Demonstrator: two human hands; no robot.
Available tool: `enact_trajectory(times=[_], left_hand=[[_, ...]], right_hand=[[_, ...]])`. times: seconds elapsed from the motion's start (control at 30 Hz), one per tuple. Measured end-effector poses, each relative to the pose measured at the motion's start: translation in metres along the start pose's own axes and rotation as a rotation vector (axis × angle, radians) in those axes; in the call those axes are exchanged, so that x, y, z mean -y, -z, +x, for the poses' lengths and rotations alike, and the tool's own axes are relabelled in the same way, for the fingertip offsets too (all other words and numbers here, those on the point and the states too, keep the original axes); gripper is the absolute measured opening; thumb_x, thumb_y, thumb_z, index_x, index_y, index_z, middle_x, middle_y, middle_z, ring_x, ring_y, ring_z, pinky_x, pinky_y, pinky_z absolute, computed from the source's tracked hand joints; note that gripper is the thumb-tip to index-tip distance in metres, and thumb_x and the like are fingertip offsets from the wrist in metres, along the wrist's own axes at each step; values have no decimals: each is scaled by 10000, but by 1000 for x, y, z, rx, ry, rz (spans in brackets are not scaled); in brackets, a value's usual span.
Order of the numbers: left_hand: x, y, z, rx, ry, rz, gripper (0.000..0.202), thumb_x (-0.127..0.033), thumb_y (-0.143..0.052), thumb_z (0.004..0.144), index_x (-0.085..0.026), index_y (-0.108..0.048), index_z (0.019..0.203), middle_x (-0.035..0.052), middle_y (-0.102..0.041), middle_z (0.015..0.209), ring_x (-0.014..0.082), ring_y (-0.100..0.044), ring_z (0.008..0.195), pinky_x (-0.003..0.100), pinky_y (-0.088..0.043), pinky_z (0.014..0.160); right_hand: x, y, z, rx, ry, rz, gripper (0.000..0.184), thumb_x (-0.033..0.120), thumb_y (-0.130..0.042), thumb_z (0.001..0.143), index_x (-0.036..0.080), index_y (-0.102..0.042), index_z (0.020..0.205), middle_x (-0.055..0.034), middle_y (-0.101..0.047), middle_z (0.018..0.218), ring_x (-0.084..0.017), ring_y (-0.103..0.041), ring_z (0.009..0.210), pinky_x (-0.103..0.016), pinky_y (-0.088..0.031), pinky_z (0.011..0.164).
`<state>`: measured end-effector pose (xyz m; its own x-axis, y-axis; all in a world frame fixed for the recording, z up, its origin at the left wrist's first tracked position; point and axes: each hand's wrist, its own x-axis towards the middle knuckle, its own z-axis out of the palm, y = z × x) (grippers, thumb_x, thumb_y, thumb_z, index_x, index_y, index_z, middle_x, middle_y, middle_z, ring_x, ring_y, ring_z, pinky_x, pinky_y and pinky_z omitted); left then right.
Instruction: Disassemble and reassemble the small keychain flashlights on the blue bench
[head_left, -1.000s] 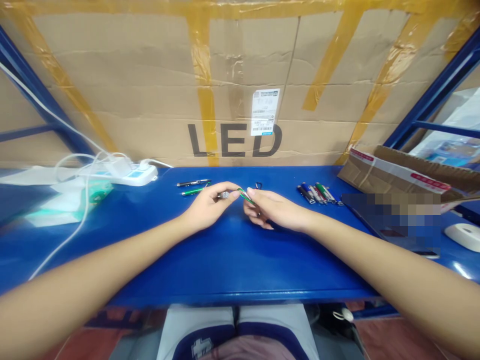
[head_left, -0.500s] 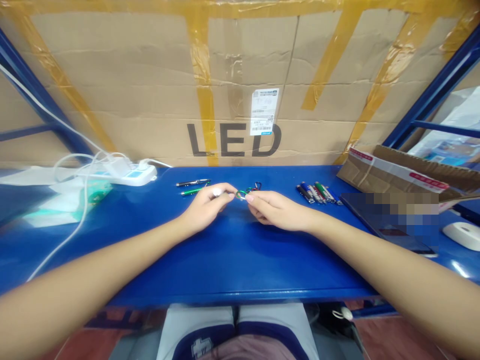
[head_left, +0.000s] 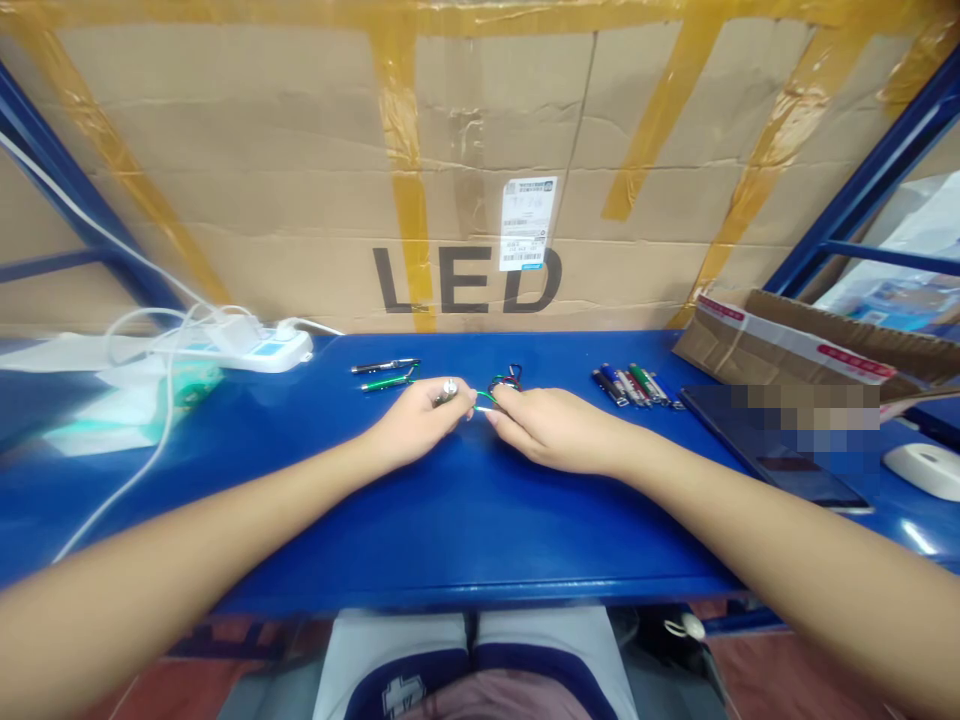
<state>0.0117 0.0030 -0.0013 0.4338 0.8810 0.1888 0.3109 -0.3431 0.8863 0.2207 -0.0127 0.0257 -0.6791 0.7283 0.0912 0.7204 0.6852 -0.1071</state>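
Near the middle of the blue table, my left hand (head_left: 420, 422) is closed around a small flashlight (head_left: 448, 390), its silvery round end showing above the thumb. My right hand (head_left: 551, 425) pinches a green carabiner (head_left: 485, 397), which spans the gap between my fingertips; its join to the flashlight is hidden. Just behind the right fingers, dark and red carabiners (head_left: 514, 373) lie on the table, partly covered. Left of my hands rest a black flashlight (head_left: 386, 367) and a green flashlight (head_left: 388, 382) with a carabiner at its end.
Several coloured flashlights (head_left: 634, 384) lie in a row to the right. Beyond them are a dark tablet-like device (head_left: 750, 450), an open cardboard box (head_left: 780, 335) and a white mouse-like object (head_left: 926, 470). A white power strip (head_left: 277, 350) with cables and a tissue pack (head_left: 127, 410) sit left.
Both hands have turned slightly. The flashlight's end now faces up more in my left hand, and the right fingers have shifted their hold on the green carabiner, lower than before.
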Motion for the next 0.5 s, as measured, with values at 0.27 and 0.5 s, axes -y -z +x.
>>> enact_trajectory(times=[0.27,0.5], left_hand=[[-1,-5,-1,61,72,-11,356,-478,-528,905,-173,-523,721,-76,-394,502,84,-321,481,226,-271,480],[-7,-7,-3,48,62,62,339,-458,-520,897,-172,-541,715,-68,-407,506,90,-335,484,231,-283,480]], right_hand=[[6,0,2,35,-45,-139,291,360,-334,1039,180,-546,955,-93,-710,834,-208,-648,678,-291,-294,579],[4,-7,4,25,-54,-127,287,320,-314,1039,171,-549,968,-95,-711,840,-208,-649,679,-293,-302,584]])
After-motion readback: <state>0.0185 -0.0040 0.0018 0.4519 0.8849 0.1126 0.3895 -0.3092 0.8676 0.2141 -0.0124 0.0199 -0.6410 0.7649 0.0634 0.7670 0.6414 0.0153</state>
